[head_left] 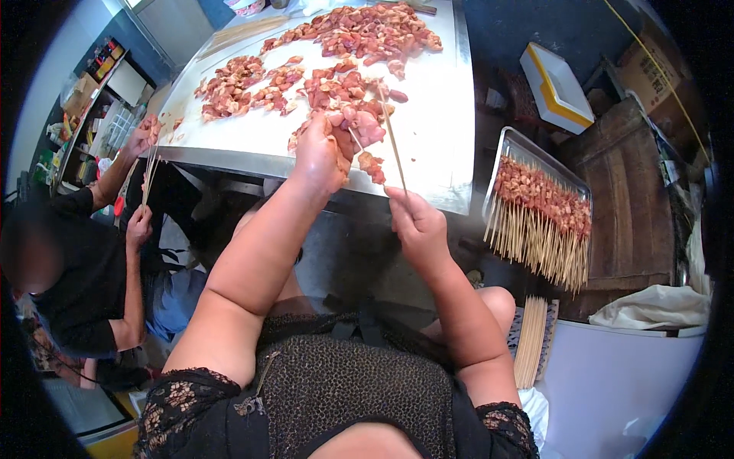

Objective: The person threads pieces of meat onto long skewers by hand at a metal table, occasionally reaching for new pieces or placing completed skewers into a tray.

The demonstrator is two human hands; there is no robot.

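My left hand (pixel 322 150) is at the near edge of the metal-topped table (pixel 421 166), closed around raw meat chunks (pixel 367 125). Between the fingers of my right hand (pixel 420 225) are thin bamboo skewers (pixel 394 146). One of them carries a threaded meat piece (pixel 371 166), and its bare upper end reaches the chunks in my left hand. The other slants up past them over the table, with no meat seen on it. Loose raw meat (pixel 338 86) lies in a pile just beyond my left hand, which hides part of it.
A larger meat heap (pixel 373 28) and loose skewers (pixel 243 33) lie farther back. At right, a metal tray (pixel 494 183) holds rows of loaded skewers (pixel 542 195), near a white foam box (pixel 565 86) and bundled bare sticks (pixel 530 344). On the left, another person (pixel 86 269) holds skewers and meat.
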